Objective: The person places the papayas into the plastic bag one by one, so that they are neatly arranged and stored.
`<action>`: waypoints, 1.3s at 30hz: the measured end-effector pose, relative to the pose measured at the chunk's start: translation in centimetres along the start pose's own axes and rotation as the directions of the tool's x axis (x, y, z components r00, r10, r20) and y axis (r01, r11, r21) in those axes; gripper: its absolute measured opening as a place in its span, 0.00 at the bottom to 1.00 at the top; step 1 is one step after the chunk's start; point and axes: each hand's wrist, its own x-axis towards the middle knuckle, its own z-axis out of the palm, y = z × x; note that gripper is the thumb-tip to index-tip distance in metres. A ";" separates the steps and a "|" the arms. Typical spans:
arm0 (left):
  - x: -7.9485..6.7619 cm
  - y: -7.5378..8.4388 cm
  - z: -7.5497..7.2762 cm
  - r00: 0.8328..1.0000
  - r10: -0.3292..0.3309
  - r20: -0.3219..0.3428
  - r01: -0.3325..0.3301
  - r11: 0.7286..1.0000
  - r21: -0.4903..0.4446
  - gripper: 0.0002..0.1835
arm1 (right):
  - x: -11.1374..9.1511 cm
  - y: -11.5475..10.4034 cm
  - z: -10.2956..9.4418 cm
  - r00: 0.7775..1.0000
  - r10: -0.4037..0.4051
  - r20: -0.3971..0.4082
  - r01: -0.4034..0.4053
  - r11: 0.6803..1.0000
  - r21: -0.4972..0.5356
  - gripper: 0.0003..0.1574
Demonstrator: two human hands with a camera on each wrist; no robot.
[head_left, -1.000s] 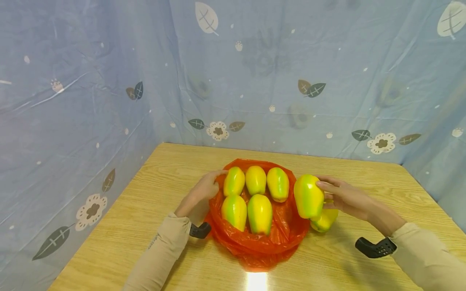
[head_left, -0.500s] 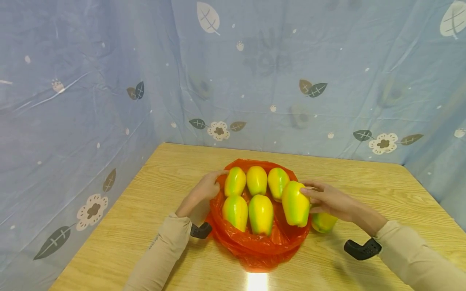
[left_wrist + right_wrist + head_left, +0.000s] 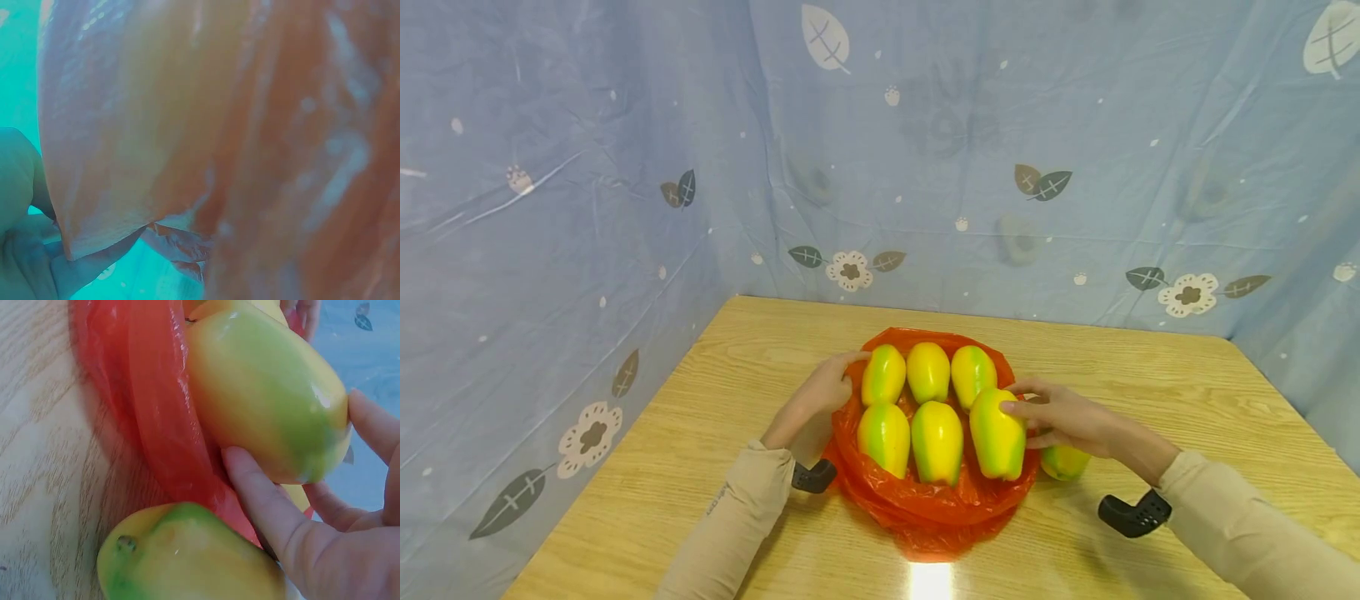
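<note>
A red plastic bag [image 3: 917, 518] sits on the table with its mouth spread wide, several yellow-green papayas [image 3: 928, 372] standing in two rows inside it. My left hand [image 3: 822, 390] pinches the bag's left rim; in the left wrist view the bag's film [image 3: 144, 125] passes between thumb and fingers. At the right of the front row, my right hand [image 3: 1067, 418] holds another papaya [image 3: 997, 435] by its upper right side, low in the bag's mouth. In the right wrist view, fingertips touch this papaya [image 3: 262, 394] on either side. Whether it rests on the bag's bottom is hidden.
One more papaya [image 3: 1064, 462] lies on the wooden table [image 3: 1150, 392] just outside the bag's right side, partly behind my right hand. A blue patterned cloth [image 3: 925, 150] hangs behind the table and along its sides.
My right hand has carried its papaya left and down, from over the bag's right rim into the front-row space. The left hand stays on the rim.
</note>
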 end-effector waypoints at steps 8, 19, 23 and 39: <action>0.1 0.0 0.1 1.000 -0.026 0.008 0.026 1.000 -0.011 0.30 | 0.2 -0.2 0.8 0.999 0.035 0.018 -0.034 0.999 -0.020 0.43; 0.0 -0.1 0.2 0.999 -0.041 0.016 0.042 0.999 -0.033 0.30 | 0.6 0.0 1.3 0.995 0.103 0.009 -0.103 0.993 -0.061 0.44; -0.1 -0.1 0.2 0.999 -0.036 0.008 0.036 0.999 -0.040 0.30 | 0.8 0.0 1.4 0.992 0.125 0.007 -0.124 0.989 -0.077 0.44; 0.0 -0.1 0.1 0.999 -0.033 0.009 0.033 0.999 -0.040 0.30 | 0.7 -0.5 1.0 0.995 0.103 -0.014 -0.104 0.990 -0.093 0.39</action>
